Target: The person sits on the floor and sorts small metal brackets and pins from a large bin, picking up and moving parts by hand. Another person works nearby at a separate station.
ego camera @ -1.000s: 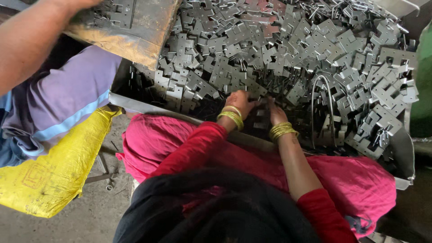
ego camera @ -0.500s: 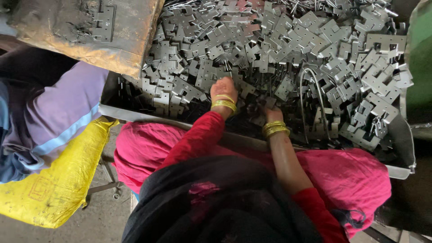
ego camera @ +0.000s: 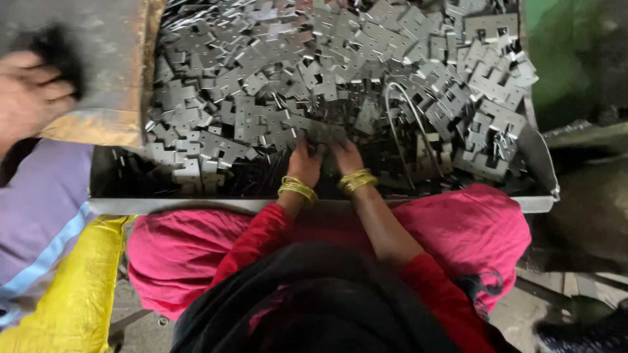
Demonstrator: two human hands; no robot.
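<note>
**A:** Looking down from the head camera, both hands are working the near edge of the heap of stamped metal plates [ego camera: 340, 78]. The left hand [ego camera: 306, 165] is lying knuckles-up with its fingers pushed in among the plates just ahead of it; I cannot tell whether it is clasping one. The right hand [ego camera: 347, 157] is sitting just beside it, fingertips also buried, grip equally hidden.

**B:** And the plates are lying where?

**A:** Piled loose in the metal tray [ego camera: 327, 204], spreading ahead of both hands and out to either side. A bent wire loop [ego camera: 409, 124] is standing just to the right of the right hand.

**B:** So how should this be handled well?

**A:** I'd judge it is best lifting plates off the top rather than digging under, since the stamped edges are probably sharp, keeping the gold bangles [ego camera: 297, 189] clear of them, and steering away from that loop. Another person's hand [ego camera: 29, 98] is hovering far to the left, well apart.
</note>
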